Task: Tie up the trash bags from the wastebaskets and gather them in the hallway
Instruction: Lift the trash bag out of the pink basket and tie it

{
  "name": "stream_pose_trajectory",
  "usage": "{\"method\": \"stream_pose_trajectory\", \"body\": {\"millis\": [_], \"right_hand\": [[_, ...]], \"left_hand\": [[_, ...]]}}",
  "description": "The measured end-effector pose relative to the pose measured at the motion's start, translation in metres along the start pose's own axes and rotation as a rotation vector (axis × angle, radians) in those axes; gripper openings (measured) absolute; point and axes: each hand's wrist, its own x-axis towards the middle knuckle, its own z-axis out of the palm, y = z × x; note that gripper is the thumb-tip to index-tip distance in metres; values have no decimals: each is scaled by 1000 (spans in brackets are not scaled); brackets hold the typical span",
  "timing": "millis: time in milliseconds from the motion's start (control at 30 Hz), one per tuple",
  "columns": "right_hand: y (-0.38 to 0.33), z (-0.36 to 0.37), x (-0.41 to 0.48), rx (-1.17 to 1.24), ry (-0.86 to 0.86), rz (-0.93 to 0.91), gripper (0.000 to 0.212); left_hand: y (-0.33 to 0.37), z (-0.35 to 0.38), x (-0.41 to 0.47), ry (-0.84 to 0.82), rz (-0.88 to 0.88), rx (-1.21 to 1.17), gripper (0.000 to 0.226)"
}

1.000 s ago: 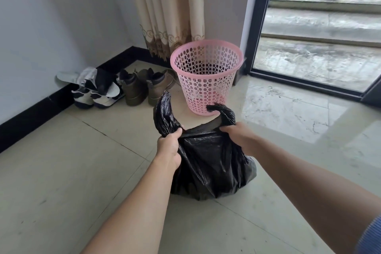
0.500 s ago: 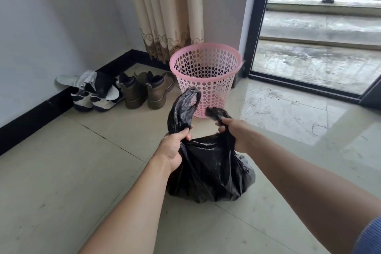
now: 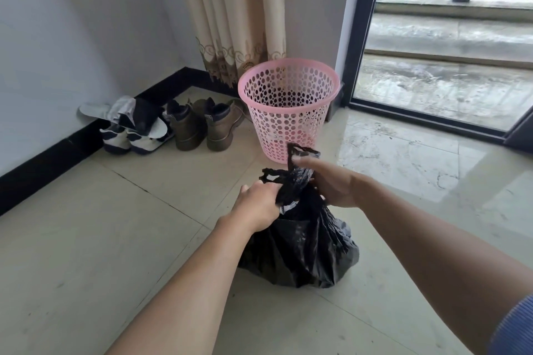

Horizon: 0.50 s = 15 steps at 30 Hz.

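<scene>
A full black trash bag point(image 3: 300, 253) sits on the tiled floor in front of me. Its two handle ends are bunched together at the top between my hands. My left hand point(image 3: 259, 204) grips the gathered neck from the left. From the right, my right hand point(image 3: 328, 181) holds the other handle, whose loop sticks up past my fingers. Behind the bag stands a pink perforated wastebasket point(image 3: 288, 106) with no liner in it.
Brown boots point(image 3: 202, 127) and white sneakers point(image 3: 132, 132) line the left wall by the black baseboard. A beige curtain point(image 3: 236, 14) hangs in the corner. A dark-framed glass door point(image 3: 450, 52) to a wet balcony is at the right.
My hands have come together, drawing the two bag handles from spread apart into one crossed bunch above the bag. The bag's mouth has closed up.
</scene>
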Motion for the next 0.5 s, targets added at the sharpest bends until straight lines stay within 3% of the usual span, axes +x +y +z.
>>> {"method": "stream_pose_trajectory", "body": {"millis": [67, 167, 233, 300, 400, 500], "right_hand": [[-1, 3, 3, 78, 42, -17, 82], [-5, 9, 5, 248, 225, 0, 55], [-7, 6, 3, 379, 270, 30, 44], [-12, 3, -4, 411, 172, 40, 41], [-14, 4, -10, 276, 71, 49, 39], [-17, 15, -15, -9, 100, 83, 29]], "left_hand": [[2, 7, 1, 16, 56, 30, 16], [0, 13, 4, -12, 28, -90, 18], [-6, 11, 4, -48, -62, -430, 7], [-13, 7, 1, -99, -221, -781, 26], [-24, 4, 0, -186, -475, -1199, 23], [-29, 4, 0, -286, -625, -1401, 13]]}}
